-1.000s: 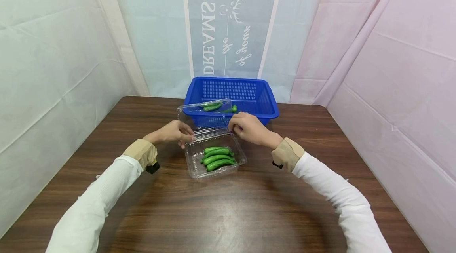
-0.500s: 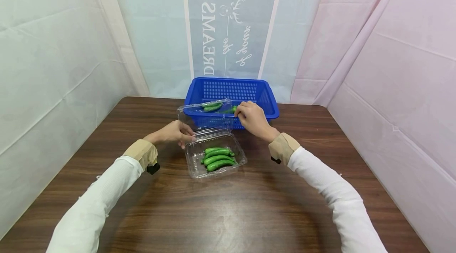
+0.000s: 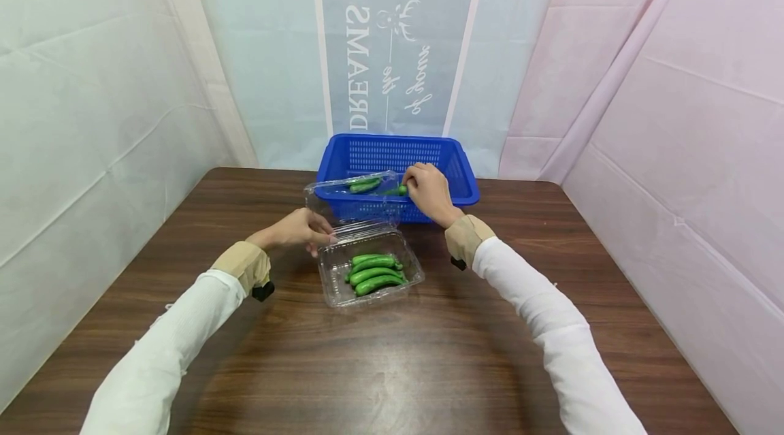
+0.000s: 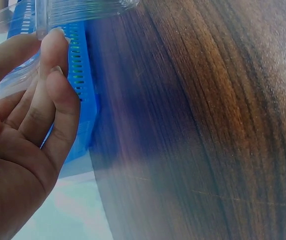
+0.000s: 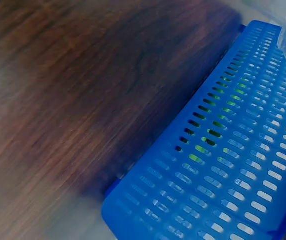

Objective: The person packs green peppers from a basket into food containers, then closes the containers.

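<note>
Reaching over the near edge of the blue plastic basket, the right hand has its fingers bent down by the end of a green pepper inside. A second ago this hand was at the right corner of the fold of the clear plastic box; now it has let go there and moved up and away. That seems to mean the lid can stay up with just one hand on the box, and the right hand is free to work in the basket. I cannot tell if its fingers touch the pepper or have hold of it, or how wide the gap between them is, because the right wrist view does not show them. The left hand has stayed where it was. Its thumb and finger are closed in a pinch on the left end of the fold, with thin plastic between them. The box sits on the brown wooden table, in front of the basket. Four green peppers lie side by side in its bottom, and they have not moved. The lid tips back toward the basket; I cannot tell if it leans on it. More green peppers show through the lid, down in the basket.
</note>
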`<state>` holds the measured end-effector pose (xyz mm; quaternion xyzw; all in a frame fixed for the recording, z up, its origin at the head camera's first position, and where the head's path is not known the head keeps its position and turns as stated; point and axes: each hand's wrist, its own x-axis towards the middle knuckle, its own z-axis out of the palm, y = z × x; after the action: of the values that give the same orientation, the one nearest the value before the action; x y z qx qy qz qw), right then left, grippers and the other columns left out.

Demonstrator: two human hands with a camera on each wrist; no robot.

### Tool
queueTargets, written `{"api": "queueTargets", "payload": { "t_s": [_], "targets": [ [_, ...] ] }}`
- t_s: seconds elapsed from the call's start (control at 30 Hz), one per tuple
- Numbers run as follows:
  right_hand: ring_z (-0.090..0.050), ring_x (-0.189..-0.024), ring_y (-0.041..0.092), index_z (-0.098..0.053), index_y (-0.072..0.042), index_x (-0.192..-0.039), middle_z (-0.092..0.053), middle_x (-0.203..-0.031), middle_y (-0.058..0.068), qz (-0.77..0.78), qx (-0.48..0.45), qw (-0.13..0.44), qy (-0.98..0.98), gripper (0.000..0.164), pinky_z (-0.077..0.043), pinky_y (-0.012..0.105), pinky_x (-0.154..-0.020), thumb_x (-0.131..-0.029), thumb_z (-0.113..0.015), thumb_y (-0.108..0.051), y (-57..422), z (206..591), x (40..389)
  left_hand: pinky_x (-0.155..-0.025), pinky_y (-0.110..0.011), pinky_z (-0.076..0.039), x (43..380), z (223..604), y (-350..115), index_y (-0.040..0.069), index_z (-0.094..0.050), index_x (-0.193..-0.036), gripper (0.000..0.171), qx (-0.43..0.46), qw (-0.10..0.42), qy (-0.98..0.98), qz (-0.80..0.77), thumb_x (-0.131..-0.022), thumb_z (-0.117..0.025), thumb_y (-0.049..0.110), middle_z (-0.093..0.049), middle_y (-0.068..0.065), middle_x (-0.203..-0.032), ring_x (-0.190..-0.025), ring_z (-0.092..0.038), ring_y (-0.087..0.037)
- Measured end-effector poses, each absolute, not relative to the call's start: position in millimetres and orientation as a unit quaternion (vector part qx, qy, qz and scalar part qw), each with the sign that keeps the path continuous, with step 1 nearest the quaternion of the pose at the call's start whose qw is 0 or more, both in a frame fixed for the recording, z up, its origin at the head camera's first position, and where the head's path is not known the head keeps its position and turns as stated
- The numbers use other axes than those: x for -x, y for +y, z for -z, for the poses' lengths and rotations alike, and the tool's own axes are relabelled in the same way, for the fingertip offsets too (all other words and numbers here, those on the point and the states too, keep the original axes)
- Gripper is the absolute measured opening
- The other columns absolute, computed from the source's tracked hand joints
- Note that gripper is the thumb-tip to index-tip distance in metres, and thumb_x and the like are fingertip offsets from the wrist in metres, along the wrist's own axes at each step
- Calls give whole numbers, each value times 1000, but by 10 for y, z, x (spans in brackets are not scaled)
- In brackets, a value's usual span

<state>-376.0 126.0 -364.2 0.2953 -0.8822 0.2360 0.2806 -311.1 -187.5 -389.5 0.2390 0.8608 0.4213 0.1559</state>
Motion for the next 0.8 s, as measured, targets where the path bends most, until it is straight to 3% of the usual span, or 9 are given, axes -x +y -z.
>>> {"api": "queueTargets", "payload": {
  "t_s": [0.17, 0.4, 0.63, 0.8],
  "targets": [
    [-56, -79, 28, -73, -3, -89, -66, -88, 10, -243, -273, 264, -892, 26, -46, 40, -71, -98, -49, 1, 1195, 3658, 3840, -68, -55, -57, 3111, 3904, -1887, -6, -71, -106, 29, -240, 157, 860, -422, -91, -74, 19, -73, -10, -88, -58, -67, -23],
    [-56, -85, 27, -72, -6, -96, -65, -94, 9, -208, -241, 199, -927, 25, -47, 40, -76, -100, -48, -3, 1154, 3677, 3931, -67, -52, -58, 3101, 3868, -1882, -6, -72, -106, 27, -243, 154, 859, -423, -91, -74, 18, -73, -11, -88, -59, -68, -23],
    [-57, -78, 23, -71, -6, -109, -67, -100, 10, -195, -214, 108, -951, 29, -45, 38, -68, -103, -44, -11, 1144, 3667, 3998, -67, -51, -58, 3079, 3856, -1878, -6, -71, -106, 28, -233, 155, 861, -425, -91, -74, 17, -73, -10, -87, -58, -67, -21],
    [-54, -71, 21, -71, -6, -113, -67, -98, 9, -192, -199, 76, -958, 31, -41, 36, -64, -104, -43, -14, 1135, 3679, 4013, -67, -52, -58, 3064, 3869, -1870, -6, -71, -106, 28, -234, 155, 861, -424, -91, -74, 17, -72, -9, -86, -58, -67, -20]
  ]
}}
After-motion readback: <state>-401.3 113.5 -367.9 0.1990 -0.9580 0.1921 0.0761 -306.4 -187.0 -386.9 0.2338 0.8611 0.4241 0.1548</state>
